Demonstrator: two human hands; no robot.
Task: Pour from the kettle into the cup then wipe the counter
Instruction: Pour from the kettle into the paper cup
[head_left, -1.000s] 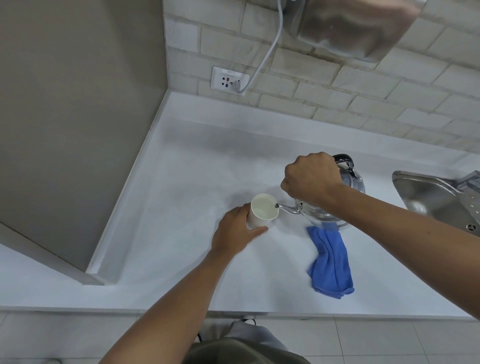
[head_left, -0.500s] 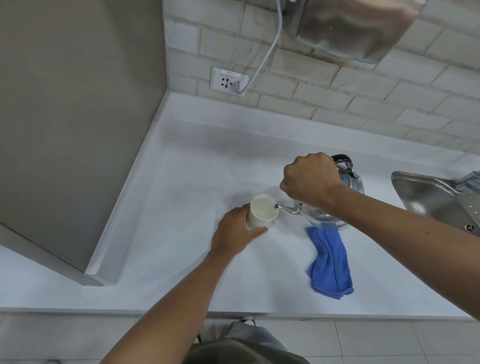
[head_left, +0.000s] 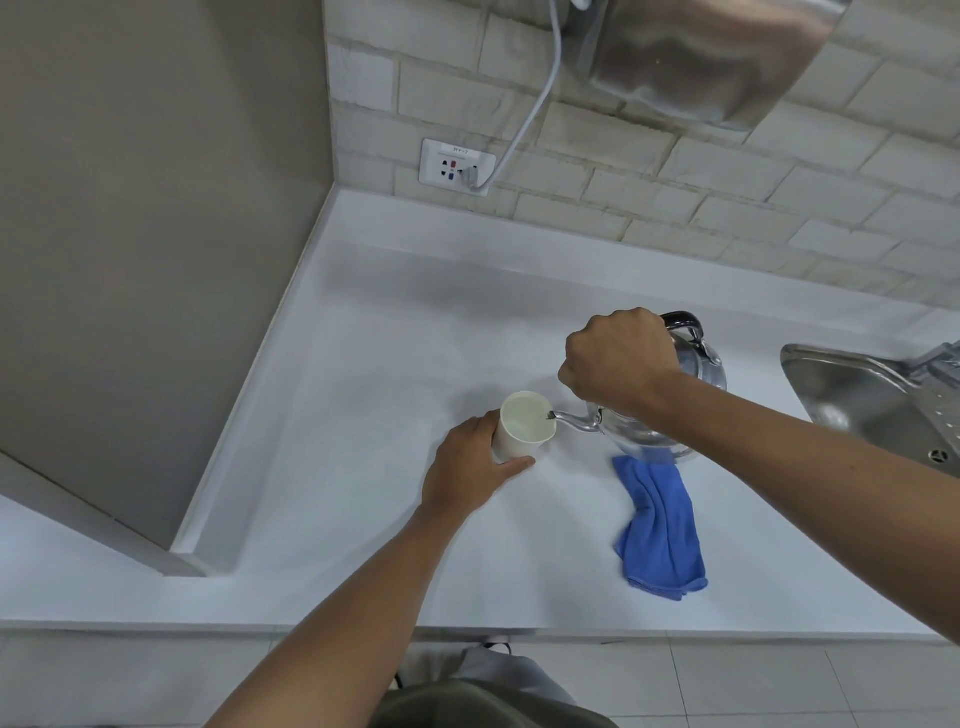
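White surface (head_left: 363, 364) under brick wall; the socket label (head_left: 460, 150) at upper centre is too small to read. Mid-frame, left hand (head_left: 467, 467) wraps the cup (head_left: 522, 423); right hand (head_left: 621, 361) grips the tilted kettle (head_left: 701, 364), spout over the rim. Blue cloth (head_left: 660, 530) lies lower right.

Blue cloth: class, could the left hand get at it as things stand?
Probably not yet: the left hand grips the cup. The blue cloth lies uncovered on the counter nearby, its far end under the tilted kettle.
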